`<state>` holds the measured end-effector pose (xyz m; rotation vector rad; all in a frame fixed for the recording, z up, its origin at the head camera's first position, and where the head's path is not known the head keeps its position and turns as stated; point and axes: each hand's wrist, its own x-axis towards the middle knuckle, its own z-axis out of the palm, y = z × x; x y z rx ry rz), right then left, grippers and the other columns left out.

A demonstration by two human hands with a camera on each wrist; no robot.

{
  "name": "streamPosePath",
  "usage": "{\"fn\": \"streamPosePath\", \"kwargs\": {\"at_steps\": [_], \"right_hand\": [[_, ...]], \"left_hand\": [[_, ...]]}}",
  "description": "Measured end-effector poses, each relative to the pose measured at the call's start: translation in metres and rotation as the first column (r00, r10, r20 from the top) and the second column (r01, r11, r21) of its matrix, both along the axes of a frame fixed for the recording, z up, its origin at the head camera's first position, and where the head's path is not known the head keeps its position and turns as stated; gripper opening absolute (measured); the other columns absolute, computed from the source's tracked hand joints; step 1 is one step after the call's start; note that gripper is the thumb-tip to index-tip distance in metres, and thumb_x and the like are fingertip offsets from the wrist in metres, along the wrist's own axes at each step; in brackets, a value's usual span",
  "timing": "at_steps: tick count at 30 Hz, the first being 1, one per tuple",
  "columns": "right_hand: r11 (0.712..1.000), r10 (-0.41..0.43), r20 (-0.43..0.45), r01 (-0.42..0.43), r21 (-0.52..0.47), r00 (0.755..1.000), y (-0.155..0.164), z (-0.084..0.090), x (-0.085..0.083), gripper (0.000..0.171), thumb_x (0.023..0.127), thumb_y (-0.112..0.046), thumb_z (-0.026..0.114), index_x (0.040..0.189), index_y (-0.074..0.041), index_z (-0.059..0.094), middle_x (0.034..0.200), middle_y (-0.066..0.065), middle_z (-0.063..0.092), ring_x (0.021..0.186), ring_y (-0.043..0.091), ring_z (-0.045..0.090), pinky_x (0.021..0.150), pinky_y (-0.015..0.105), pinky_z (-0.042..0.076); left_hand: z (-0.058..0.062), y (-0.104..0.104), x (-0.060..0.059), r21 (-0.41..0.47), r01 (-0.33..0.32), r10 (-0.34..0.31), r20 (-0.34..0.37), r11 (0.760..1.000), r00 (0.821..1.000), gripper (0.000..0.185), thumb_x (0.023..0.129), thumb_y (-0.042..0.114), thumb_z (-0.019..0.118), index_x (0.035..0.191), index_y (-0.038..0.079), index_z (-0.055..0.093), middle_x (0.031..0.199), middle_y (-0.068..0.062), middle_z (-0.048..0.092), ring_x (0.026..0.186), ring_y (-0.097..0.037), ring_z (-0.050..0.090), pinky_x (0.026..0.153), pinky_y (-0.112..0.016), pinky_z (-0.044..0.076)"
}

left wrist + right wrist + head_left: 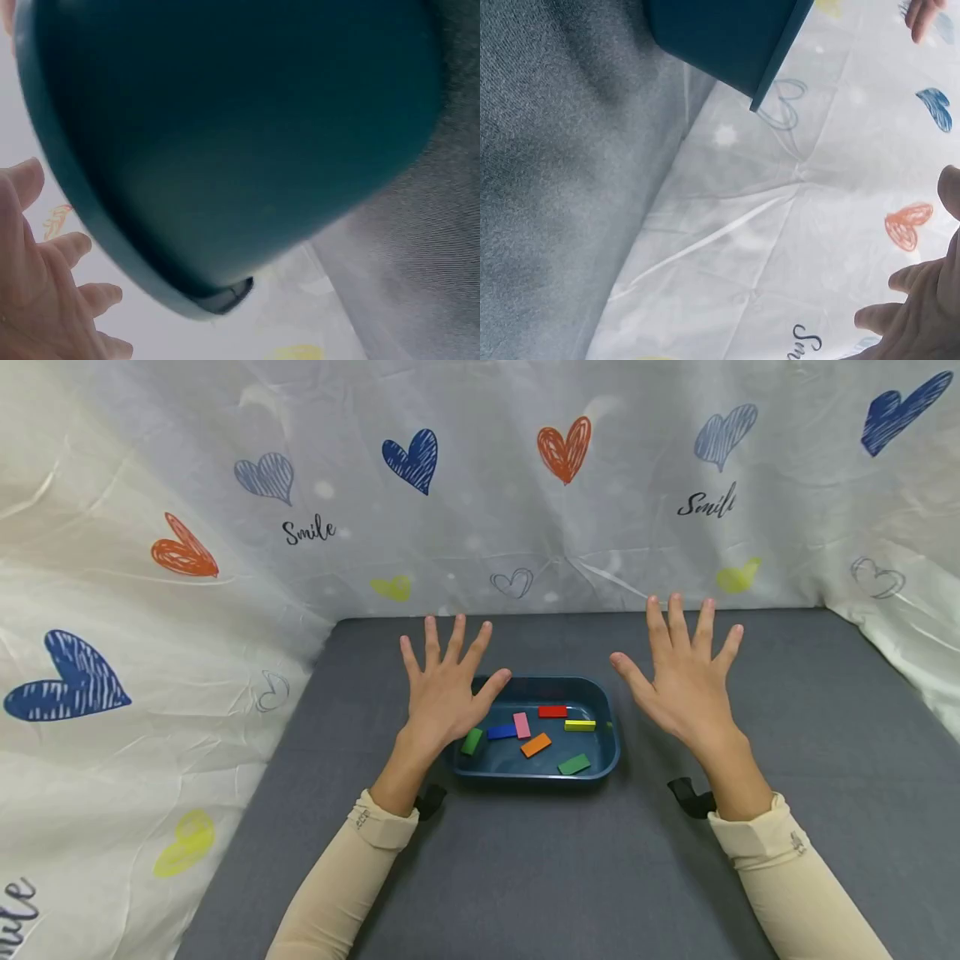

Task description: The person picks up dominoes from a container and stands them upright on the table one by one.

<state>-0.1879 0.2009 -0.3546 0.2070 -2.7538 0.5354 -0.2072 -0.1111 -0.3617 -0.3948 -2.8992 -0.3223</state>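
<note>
Both hands are raised with fingers spread, holding nothing. My left hand (444, 693) overlaps the left end of a dark teal tray (540, 774) in the head view. To the tray's right, my right hand (686, 689) hovers above the table. Inside the tray lie small coloured blocks: a red block (552, 712), a yellow block (580, 726), a pink block (522, 725), a blue block (502, 732), an orange block (536, 745) and two green ones, a left green block (472, 742) and a right green block (574, 765). The left wrist view shows the tray's outer wall (285, 135) close by.
A dark grey cloth (555, 877) covers the table. Behind it and along the left hangs a white curtain (465, 527) printed with hearts and the word Smile. Black straps, a left strap (430, 802) and a right strap (690, 799), sit at the wrists.
</note>
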Motion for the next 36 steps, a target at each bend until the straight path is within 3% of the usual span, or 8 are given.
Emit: {"fn": "streamPosePath", "kwargs": {"at_steps": [6,11,16,21,26,33,36], "right_hand": [[0.999,0.031,0.025,-0.030,-0.036,0.999,-0.003,-0.002,0.000,0.088,0.101,-0.069,0.038,0.166,-0.020,0.003,0.172,0.017,0.003,0.156,0.044,-0.018,0.114,0.075,-0.017],[0.986,0.110,0.088,-0.098,-0.132,0.990,-0.004,-0.004,0.000,0.088,0.101,-0.067,0.041,0.166,-0.021,0.004,0.172,0.015,0.004,0.157,0.044,-0.015,0.115,0.074,-0.017],[0.951,0.218,0.109,-0.186,-0.246,0.970,-0.005,-0.007,0.000,0.083,0.103,-0.056,0.049,0.166,-0.025,0.004,0.173,0.011,0.006,0.159,0.041,-0.007,0.119,0.071,-0.011],[0.901,0.306,0.087,-0.259,-0.347,0.948,-0.007,-0.009,-0.001,0.079,0.104,-0.045,0.055,0.165,-0.030,0.007,0.173,0.007,0.011,0.159,0.039,0.005,0.120,0.071,-0.002],[0.873,0.334,0.058,-0.286,-0.396,0.941,-0.008,-0.013,-0.001,0.075,0.104,-0.042,0.057,0.165,-0.033,0.014,0.172,0.005,0.016,0.157,0.038,0.014,0.118,0.074,0.006],[0.861,0.340,0.016,-0.305,-0.406,0.940,-0.009,-0.019,0.000,0.069,0.103,-0.037,0.060,0.162,-0.033,0.025,0.166,0.008,0.030,0.147,0.038,0.032,0.111,0.074,0.024],[0.849,0.348,0.006,-0.312,-0.427,0.938,-0.010,-0.021,0.001,0.068,0.103,-0.034,0.061,0.161,-0.037,0.027,0.163,0.007,0.035,0.139,0.034,0.041,0.108,0.070,0.032]], "left_hand": [[-0.005,-0.008,0.000,0.019,-0.011,0.010,0.033,1.000,0.999,0.076,0.099,0.074,0.031,0.163,0.040,0.008,0.173,-0.002,0.000,0.156,-0.036,-0.022,0.118,-0.069,-0.020],[-0.009,-0.015,-0.001,0.067,-0.022,0.019,0.042,0.997,0.999,0.074,0.100,0.072,0.035,0.164,0.038,0.017,0.173,-0.006,0.010,0.158,-0.038,-0.017,0.118,-0.070,-0.018],[-0.017,-0.024,-0.002,0.139,-0.019,0.010,0.061,0.990,0.998,0.073,0.099,0.072,0.039,0.162,0.037,0.027,0.171,-0.008,0.019,0.159,-0.040,-0.010,0.118,-0.072,-0.015],[-0.026,-0.038,-0.007,0.193,0.070,-0.088,0.090,0.979,0.992,0.073,0.097,0.068,0.050,0.161,0.039,0.026,0.169,-0.006,0.025,0.158,-0.043,0.010,0.117,-0.075,-0.007],[-0.035,-0.053,-0.010,0.290,0.168,-0.219,0.153,0.942,0.964,0.076,0.096,0.061,0.060,0.161,0.040,0.026,0.169,-0.003,0.026,0.154,-0.035,0.028,0.117,-0.077,0.009],[-0.049,-0.072,-0.013,0.425,0.167,-0.304,0.279,0.890,0.911,0.077,0.095,0.051,0.068,0.160,0.033,0.030,0.161,-0.006,0.040,0.142,-0.033,0.048,0.109,-0.062,0.044],[-0.052,-0.077,-0.016,0.476,0.164,-0.340,0.311,0.864,0.887,0.078,0.095,0.048,0.071,0.160,0.031,0.032,0.157,-0.009,0.045,0.134,-0.035,0.055,0.103,-0.057,0.050]]}}
